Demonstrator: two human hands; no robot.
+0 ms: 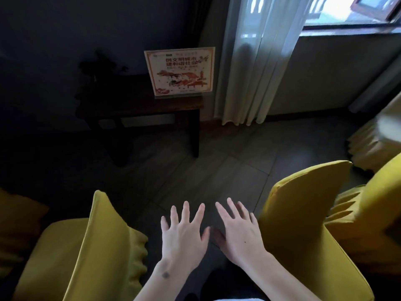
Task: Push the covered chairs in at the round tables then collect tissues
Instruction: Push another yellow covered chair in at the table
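Two chairs in yellow fabric covers flank me. The left covered chair (pixel 95 246) shows its backrest edge and pleated skirt at the lower left. The right covered chair (pixel 303 213) rises at the lower right, its back angled toward me. Between them, over the dark tiled floor, my left hand (pixel 184 233) and my right hand (pixel 238 231) hover side by side, palms down, fingers spread, holding nothing. Neither hand touches a chair. My right hand is close to the right chair's back. No tissues or round tabletop are in view.
A dark wooden side table (pixel 143 105) stands against the far wall with a red-and-white printed sign (pixel 180 71) and a dim plant on it. White sheer curtains (pixel 256 61) hang by a bright window. More yellow-covered furniture (pixel 373 144) crowds the right edge.
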